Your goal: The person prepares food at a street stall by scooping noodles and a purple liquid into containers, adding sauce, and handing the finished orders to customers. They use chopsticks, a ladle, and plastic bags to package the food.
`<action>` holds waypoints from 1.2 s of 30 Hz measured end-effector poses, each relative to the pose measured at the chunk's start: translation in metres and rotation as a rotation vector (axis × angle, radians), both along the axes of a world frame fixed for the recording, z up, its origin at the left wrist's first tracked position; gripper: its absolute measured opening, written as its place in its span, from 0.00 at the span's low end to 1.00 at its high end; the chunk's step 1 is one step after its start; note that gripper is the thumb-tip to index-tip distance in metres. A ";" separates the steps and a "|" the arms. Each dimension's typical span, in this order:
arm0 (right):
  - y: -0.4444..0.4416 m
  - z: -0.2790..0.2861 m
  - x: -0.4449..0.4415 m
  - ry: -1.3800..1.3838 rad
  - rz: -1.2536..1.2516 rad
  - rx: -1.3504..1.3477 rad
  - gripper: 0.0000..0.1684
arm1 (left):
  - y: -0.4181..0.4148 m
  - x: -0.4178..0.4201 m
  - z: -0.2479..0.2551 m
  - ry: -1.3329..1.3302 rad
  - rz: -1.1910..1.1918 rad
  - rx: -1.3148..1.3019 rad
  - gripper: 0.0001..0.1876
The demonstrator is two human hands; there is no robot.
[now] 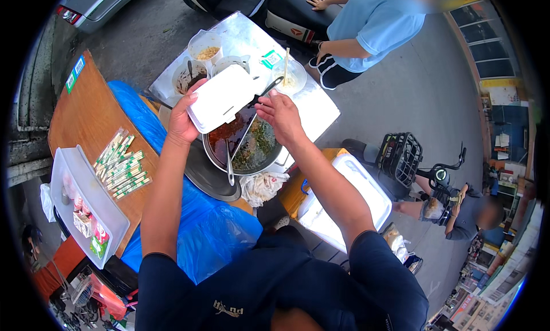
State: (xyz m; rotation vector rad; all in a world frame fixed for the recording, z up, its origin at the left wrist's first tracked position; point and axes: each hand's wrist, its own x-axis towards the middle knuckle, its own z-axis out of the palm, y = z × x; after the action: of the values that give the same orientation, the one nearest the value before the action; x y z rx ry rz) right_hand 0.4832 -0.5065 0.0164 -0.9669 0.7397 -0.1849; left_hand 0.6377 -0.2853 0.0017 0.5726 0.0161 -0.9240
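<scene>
A white foam takeaway box [221, 99], its lid down, rests in my left hand [182, 116], thumb on top. My right hand [279, 116] is raised just right of the box, fingers apart, beside a black ladle handle [270, 87]; whether it touches the handle is unclear. Below both hands is a round divided metal pot [258, 172], red broth on one side and broth with greens on the other. A metal spoon [230, 163] leans in the red side. Several tubs stand behind the box, one with chopped food [207, 51], one with dark sauce [184, 79].
Wrapped chopsticks [124, 167] and a plastic bin [90, 206] sit on the wooden board [68, 129] at left. A white lidded container [348, 197] is at right. A person in light blue [374, 30] stands beyond the metal table [324, 111]; another sits by a scooter [438, 174].
</scene>
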 end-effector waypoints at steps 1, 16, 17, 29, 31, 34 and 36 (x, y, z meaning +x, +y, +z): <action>0.002 0.006 -0.021 -0.021 -0.010 0.129 0.29 | -0.009 -0.015 0.003 -0.012 -0.021 0.020 0.31; 0.003 -0.030 -0.441 0.128 -0.724 0.253 0.24 | -0.166 -0.374 -0.050 -0.038 -0.835 0.162 0.39; 0.004 -0.039 -0.466 0.165 -0.763 0.260 0.24 | -0.172 -0.399 -0.056 -0.091 -0.895 0.210 0.40; 0.014 -0.140 -0.623 0.142 -0.928 0.240 0.16 | -0.192 -0.559 -0.115 -0.717 -1.061 0.441 0.36; 0.014 -0.151 -0.626 0.123 -0.920 0.230 0.21 | -0.191 -0.565 -0.120 -0.828 -1.030 0.475 0.35; 0.013 -0.160 -0.622 0.179 -0.838 0.149 0.19 | -0.186 -0.566 -0.130 -1.018 -0.938 0.546 0.35; 0.014 -0.150 -0.618 0.289 -0.824 0.057 0.17 | -0.177 -0.564 -0.138 -1.244 -0.830 0.642 0.33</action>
State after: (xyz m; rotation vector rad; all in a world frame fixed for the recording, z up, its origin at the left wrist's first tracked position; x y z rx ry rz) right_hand -0.1348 -0.4923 -0.1332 -0.5902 1.3798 -0.7469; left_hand 0.0742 -0.4622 -0.1359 1.7596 -1.1524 -1.2061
